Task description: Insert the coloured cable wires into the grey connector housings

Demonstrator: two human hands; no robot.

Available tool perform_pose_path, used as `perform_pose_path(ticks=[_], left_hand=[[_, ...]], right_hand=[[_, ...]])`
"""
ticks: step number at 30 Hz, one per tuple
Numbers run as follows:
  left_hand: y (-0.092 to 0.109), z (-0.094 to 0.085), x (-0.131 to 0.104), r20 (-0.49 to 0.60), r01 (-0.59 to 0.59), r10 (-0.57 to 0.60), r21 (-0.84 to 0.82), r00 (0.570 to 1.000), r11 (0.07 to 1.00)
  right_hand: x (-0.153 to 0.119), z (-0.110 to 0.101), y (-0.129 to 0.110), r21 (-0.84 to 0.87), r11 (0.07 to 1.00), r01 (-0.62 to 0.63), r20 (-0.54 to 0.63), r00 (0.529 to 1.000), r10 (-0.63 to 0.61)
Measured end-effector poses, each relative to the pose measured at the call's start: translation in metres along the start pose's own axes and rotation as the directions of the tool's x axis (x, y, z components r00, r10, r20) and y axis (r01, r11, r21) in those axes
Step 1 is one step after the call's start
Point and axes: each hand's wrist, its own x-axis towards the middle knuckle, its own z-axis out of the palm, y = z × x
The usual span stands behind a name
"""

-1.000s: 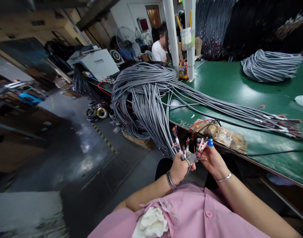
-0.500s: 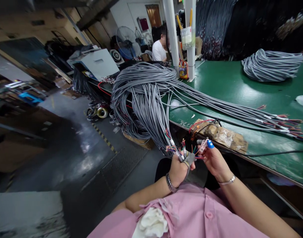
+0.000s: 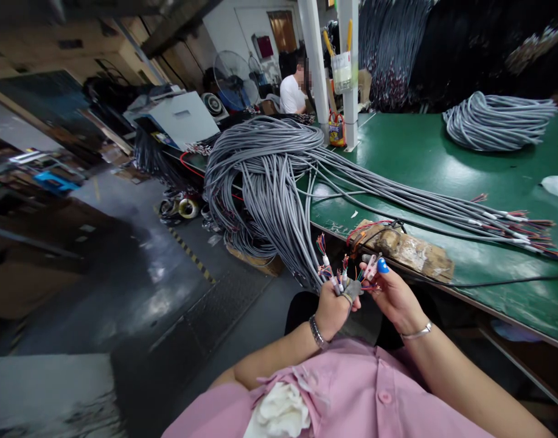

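Note:
My left hand [image 3: 332,311] is closed around the ends of several grey cables [image 3: 279,201], with a grey wrap on its thumb. Stripped coloured wires [image 3: 345,265] fan out above that fist, beyond white bands on the cable ends. Close beside it, my right hand [image 3: 395,299] pinches a small pale pink piece [image 3: 371,267] whose exact kind I cannot make out. A blue cover [image 3: 382,266] sits on the right thumb. Fine coloured wires [image 3: 361,277] show between the two hands; whether the pale piece touches them is unclear.
The big cable bundle drapes over the edge of a green table [image 3: 397,164]. A taped wooden block [image 3: 409,246] lies at the near edge, a cable coil [image 3: 498,121] farther back. White posts [image 3: 349,73] rise from the table. A person [image 3: 292,94] in white sits beyond.
The cable ends in my left hand have shifted, and more coloured wire tips now stand upright above the fist. My right hand has barely moved, still pinching the pale piece.

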Motion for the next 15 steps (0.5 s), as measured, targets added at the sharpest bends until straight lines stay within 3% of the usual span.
perform_pose_path(ticks=[15], left_hand=[[0.013, -0.009, -0.013, -0.022, -0.017, 0.018, 0.045, 1.0, 0.999]], right_hand=[[-0.001, -0.004, -0.001, -0.057, 0.998, -0.04, 0.028, 0.999, 0.042]])
